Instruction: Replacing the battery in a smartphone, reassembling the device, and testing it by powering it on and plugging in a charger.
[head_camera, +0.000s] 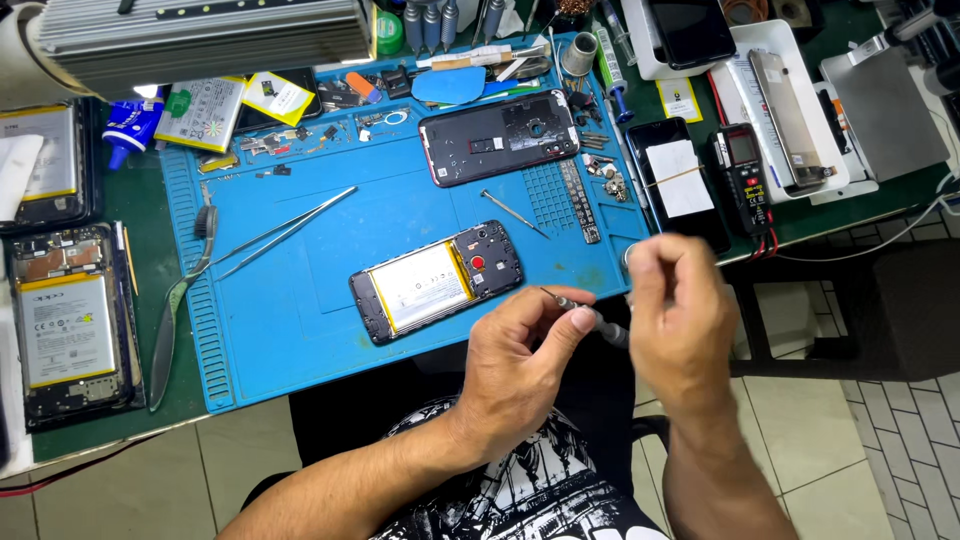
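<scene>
An opened phone (437, 281) with its pale battery exposed lies tilted near the front of the blue work mat (300, 330). Just right of it, over the mat's front edge, my left hand (520, 365) pinches the thin shaft of a small screwdriver (590, 313) near its tip. My right hand (675, 315) is closed around the screwdriver's handle end. The tip points left toward the phone without touching it. A removed dark back frame (498, 136) lies further back on the mat.
Tweezers (285, 232), a brush (180, 300), a second small screwdriver (512, 212) and loose small parts lie on the mat. Another opened phone (70, 325) sits at the left. A black multimeter (745, 175), a dark phone (680, 180) and white trays (800, 110) stand right.
</scene>
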